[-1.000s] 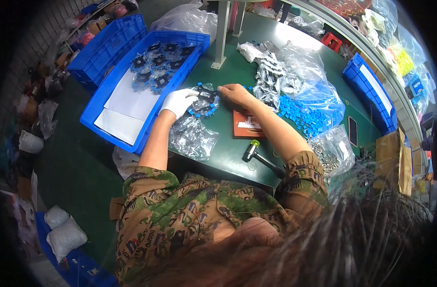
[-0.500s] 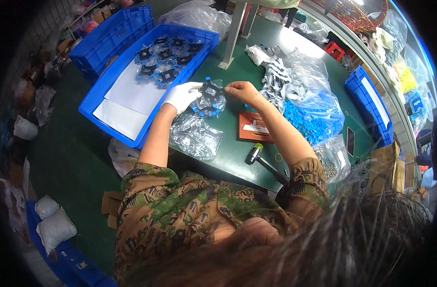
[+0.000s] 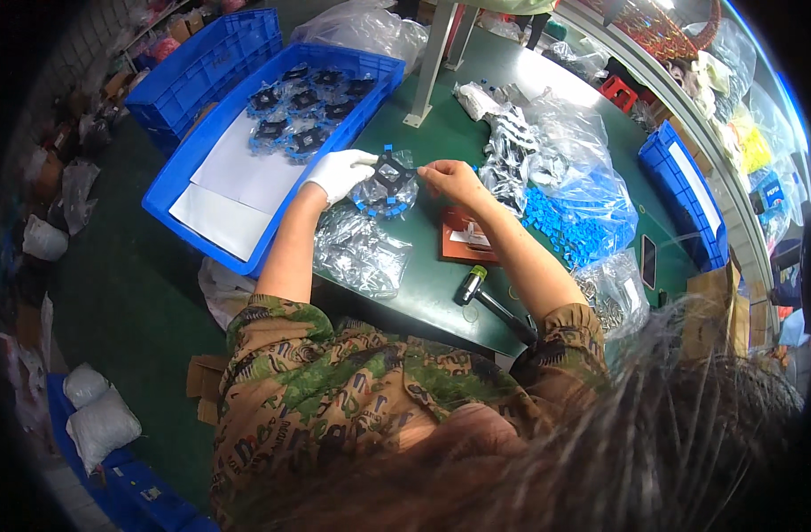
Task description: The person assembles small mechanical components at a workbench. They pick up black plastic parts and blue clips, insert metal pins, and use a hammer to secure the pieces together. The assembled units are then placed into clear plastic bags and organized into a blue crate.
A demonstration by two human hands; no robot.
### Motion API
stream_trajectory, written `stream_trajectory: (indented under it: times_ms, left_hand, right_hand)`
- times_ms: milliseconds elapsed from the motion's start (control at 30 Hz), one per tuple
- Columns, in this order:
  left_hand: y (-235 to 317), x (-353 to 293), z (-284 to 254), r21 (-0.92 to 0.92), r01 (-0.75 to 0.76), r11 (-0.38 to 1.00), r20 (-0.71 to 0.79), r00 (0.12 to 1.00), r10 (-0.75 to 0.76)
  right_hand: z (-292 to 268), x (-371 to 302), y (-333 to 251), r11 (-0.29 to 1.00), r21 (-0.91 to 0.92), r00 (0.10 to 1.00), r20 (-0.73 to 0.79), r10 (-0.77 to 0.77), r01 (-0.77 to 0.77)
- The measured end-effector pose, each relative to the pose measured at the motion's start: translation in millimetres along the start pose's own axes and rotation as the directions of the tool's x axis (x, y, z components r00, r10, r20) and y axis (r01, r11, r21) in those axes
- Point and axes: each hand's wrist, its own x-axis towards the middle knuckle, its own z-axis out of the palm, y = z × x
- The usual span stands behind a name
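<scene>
The left hand (image 3: 341,176), in a white glove, has its grip closed on the left side of a black frame (image 3: 393,176). The bare right hand (image 3: 454,182) has a narrow grip, pinching the frame's right corner. The frame is located over the bench (image 3: 423,306), between both hands and right of a blue crate (image 3: 197,238). Clear bags (image 3: 361,257) lie nearest the person, below the frame. A mallet (image 3: 473,282) lies beside a red-brown box (image 3: 458,248).

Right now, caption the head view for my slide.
Gloved left hand and bare right hand handle a black part over a green table.
</scene>
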Motion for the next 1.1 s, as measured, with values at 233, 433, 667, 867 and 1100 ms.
stream_trajectory:
  times_ms: [233, 433, 667, 867, 1100]
  left_hand:
    - [3, -3, 4, 0.052, -0.059, 0.997, 0.004, 0.998, 0.058]
    - [-6, 1, 4, 0.059, -0.02, 0.998, 0.015, 1.0, 0.019]
    - [-6, 6, 10, 0.076, 0.012, 0.997, -0.006, 1.0, -0.012]
    - [-11, 8, 10, 0.079, 0.008, 0.997, 0.0, 1.0, -0.008]
    - [-9, 6, 3, -0.163, 0.117, 0.98, 0.032, 0.993, -0.113]
  right_hand:
    - [5, -17, 2, 0.987, 0.121, 0.993, 0.064, 0.099, -0.106]
    - [12, -22, -3, 0.982, 0.122, 0.988, 0.077, 0.135, -0.144]
    - [9, -17, 7, 0.988, -0.12, 0.986, 0.12, 0.114, -0.1]
    - [10, -15, 13, 0.969, -0.246, 0.994, 0.105, 0.028, -0.001]
    - [2, -10, 14, 0.987, -0.159, 0.992, 0.128, 0.007, 0.013]
